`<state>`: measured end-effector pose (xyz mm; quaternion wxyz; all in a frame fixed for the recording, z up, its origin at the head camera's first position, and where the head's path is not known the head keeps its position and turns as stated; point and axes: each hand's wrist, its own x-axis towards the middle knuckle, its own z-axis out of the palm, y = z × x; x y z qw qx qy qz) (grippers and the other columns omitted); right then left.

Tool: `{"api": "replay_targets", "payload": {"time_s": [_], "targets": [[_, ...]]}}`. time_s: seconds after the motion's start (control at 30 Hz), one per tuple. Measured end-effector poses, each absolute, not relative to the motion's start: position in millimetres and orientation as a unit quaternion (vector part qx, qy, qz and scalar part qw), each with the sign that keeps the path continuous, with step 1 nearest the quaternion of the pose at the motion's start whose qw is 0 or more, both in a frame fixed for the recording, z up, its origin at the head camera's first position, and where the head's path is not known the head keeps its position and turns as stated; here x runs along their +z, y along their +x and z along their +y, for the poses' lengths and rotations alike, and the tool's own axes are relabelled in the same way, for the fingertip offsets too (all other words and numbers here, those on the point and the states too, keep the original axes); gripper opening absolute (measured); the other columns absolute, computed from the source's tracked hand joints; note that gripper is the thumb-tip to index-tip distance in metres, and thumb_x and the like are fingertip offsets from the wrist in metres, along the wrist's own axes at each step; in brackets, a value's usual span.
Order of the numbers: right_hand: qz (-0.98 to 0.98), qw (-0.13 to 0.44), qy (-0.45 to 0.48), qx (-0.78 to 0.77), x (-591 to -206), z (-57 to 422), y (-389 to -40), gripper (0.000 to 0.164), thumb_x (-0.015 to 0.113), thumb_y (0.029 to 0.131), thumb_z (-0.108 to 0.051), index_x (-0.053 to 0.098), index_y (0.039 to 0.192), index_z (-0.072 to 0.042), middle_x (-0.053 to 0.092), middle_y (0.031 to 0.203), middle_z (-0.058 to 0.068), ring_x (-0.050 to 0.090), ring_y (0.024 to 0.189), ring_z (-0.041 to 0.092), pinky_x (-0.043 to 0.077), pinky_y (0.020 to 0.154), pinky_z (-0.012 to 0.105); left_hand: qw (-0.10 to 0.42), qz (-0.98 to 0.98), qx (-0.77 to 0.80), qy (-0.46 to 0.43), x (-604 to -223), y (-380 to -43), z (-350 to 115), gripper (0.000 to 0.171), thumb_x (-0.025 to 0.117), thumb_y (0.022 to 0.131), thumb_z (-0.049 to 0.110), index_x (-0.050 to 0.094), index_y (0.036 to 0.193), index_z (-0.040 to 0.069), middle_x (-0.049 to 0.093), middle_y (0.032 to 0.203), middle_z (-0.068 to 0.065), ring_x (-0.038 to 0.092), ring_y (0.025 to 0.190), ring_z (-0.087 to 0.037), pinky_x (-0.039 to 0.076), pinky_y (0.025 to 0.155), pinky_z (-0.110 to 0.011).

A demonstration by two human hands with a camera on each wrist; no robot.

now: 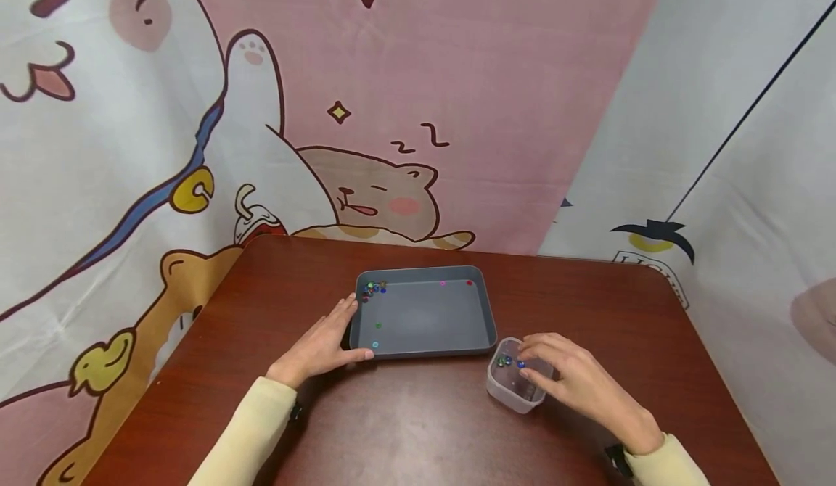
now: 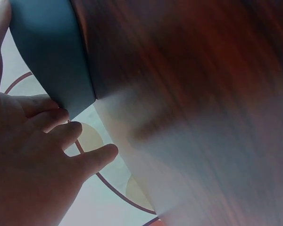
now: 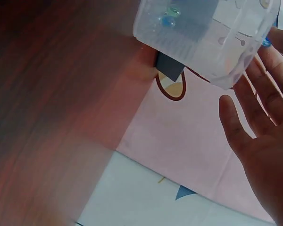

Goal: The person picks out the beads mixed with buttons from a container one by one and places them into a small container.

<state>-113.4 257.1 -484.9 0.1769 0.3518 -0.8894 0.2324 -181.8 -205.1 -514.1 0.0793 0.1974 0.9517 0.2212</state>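
Note:
A grey rectangular tray (image 1: 424, 312) lies on the table with several glass marbles (image 1: 375, 289) gathered in its far left corner. Against its left side rests my left hand (image 1: 321, 342), fingers extended and thumb at the near left corner. My right hand (image 1: 575, 373) is over a translucent plastic box (image 1: 516, 397), pinching a blue marble (image 1: 520, 364) between thumb and finger. The same marble (image 3: 266, 42) shows by the fingertips in the right wrist view. A green marble (image 1: 501, 362) and a dark blue marble (image 1: 509, 360) are inside the box.
Single marbles lie apart in the tray: a pink one (image 1: 443, 283), a red one (image 1: 469, 283), a green one (image 1: 378, 326) and a light blue one (image 1: 375, 344). Behind the brown wooden table (image 1: 418, 421) hangs a cartoon-printed cloth (image 1: 496, 109).

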Motion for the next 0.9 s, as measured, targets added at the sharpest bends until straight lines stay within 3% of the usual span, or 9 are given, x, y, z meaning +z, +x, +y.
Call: {"api": "replay_targets", "payload": {"time_s": [0.13,0.43,0.67,0.9], "targets": [[-0.878,0.183,0.37,0.242,-488,257,-112,0.029,0.09,0.078,-0.012,0.075,0.1,-0.023,0.07,0.114,-0.005,0.065,0.111,0.017,0.042,0.099,0.012,0.08,0.951,0.226,0.194,-514,-181,-205,0.115,0.072,0.083,0.072,0.029,0.161,-0.001,0.016,0.172,-0.011,0.019,0.157,-0.031,0.026,0.122,-0.056],[-0.87,0.189,0.383,0.245,-493,260,-109,0.018,0.086,0.087,-0.025,0.075,0.101,-0.023,0.069,0.122,0.0,0.063,0.117,0.024,0.031,0.109,0.01,0.076,0.951,0.227,0.194,-514,-182,-205,0.115,0.073,0.083,0.071,0.03,0.161,-0.001,0.017,0.172,-0.011,0.019,0.157,-0.032,0.027,0.122,-0.056],[-0.888,0.17,0.337,0.264,-487,265,-107,0.032,0.089,0.082,-0.017,0.075,0.108,-0.029,0.067,0.129,-0.003,0.06,0.122,0.019,0.032,0.106,0.006,0.079,0.953,0.221,0.19,-514,-183,-205,0.117,0.071,0.081,0.075,0.03,0.162,0.001,0.016,0.172,-0.01,0.018,0.158,-0.032,0.026,0.122,-0.055],[-0.898,0.164,0.272,0.304,-481,276,-124,0.033,0.081,0.091,-0.014,0.074,0.121,-0.024,0.064,0.137,0.0,0.057,0.129,0.021,0.026,0.107,0.004,0.081,0.954,0.221,0.186,-513,-181,-205,0.116,0.073,0.081,0.074,0.029,0.162,0.002,0.016,0.172,-0.01,0.017,0.158,-0.032,0.026,0.123,-0.055]]}}
